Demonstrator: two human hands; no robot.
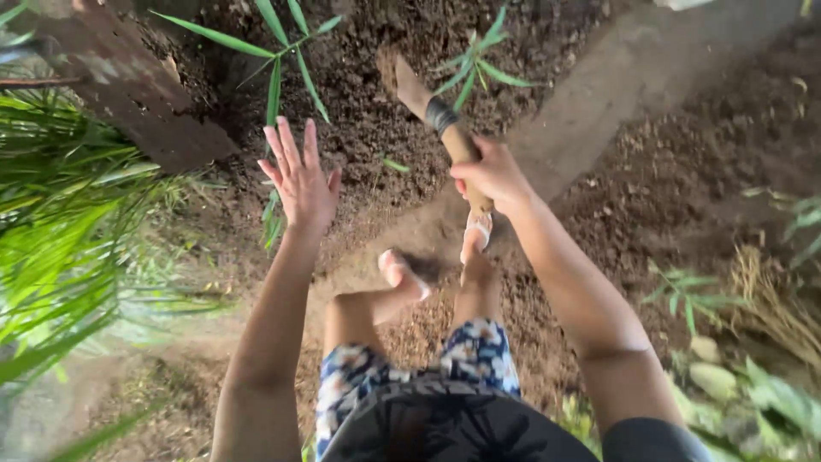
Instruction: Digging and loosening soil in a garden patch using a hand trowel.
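Head view, looking straight down: right hand (494, 175) has its grip wrapped tight round the wooden handle (457, 141) of a digging tool, just below a black band (440, 115) on the shaft. The working end (402, 81) sits at about 12 o'clock, its tip down in loose dark soil (368, 137). Can't tell what kind of blade it is, it's caked in dirt. Left hand (301, 175) is up at 10 o'clock, fingers spread wide, holding nothing, hovering over the soil beside a thin green shoot (274, 94).

Feet are right under the handle: one foot in a pale sandal (477, 229) is almost touching the butt of the tool, the other foot (402, 274) lifted, just beside it. Grass clump (60, 231) at 9 o'clock, rusty slab (120, 85) at 11, a few pale stones (710, 368) at 4

If you ask me, digging one-handed like that means choking up near the band for control, and keeping those toes well back from the swing line
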